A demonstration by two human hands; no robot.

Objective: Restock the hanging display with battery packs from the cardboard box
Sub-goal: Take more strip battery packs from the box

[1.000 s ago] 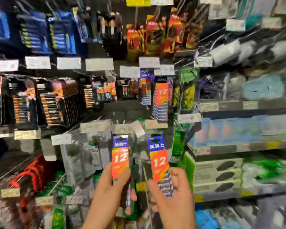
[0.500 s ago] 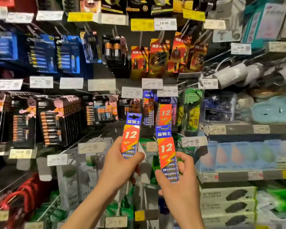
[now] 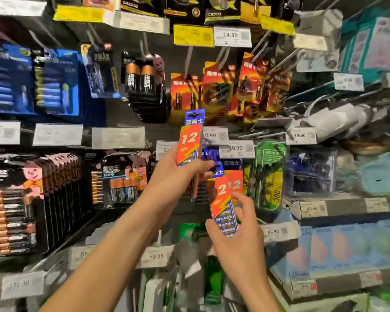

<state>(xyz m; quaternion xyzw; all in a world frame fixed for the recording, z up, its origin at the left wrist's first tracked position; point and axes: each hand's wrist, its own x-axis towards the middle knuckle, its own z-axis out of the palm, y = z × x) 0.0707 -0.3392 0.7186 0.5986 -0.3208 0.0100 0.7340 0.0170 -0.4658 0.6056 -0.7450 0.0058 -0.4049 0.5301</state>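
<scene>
My left hand point(image 3: 178, 170) grips a long orange-and-blue battery pack point(image 3: 190, 138) marked 12, held upright in front of the 10.90 price tag point(image 3: 214, 135). My right hand point(image 3: 239, 235) pinches a second identical battery pack point(image 3: 223, 206) lower and to the right. Behind it, matching packs point(image 3: 234, 174) hang on a hook of the display. The cardboard box is out of view.
Pegboard hooks carry black-and-copper battery packs point(image 3: 16, 210) at left, blue packs point(image 3: 56, 84) above, red-orange packs point(image 3: 218, 86) at centre. Price tags line the hook ends. Shelves point(image 3: 338, 203) with boxed goods stand at right. Green items point(image 3: 268, 174) hang beside the matching packs.
Both hands rose toward the display with their packs. The left pack now reaches the 10.90 tag level, and the right pack sits in front of the hanging matching packs.
</scene>
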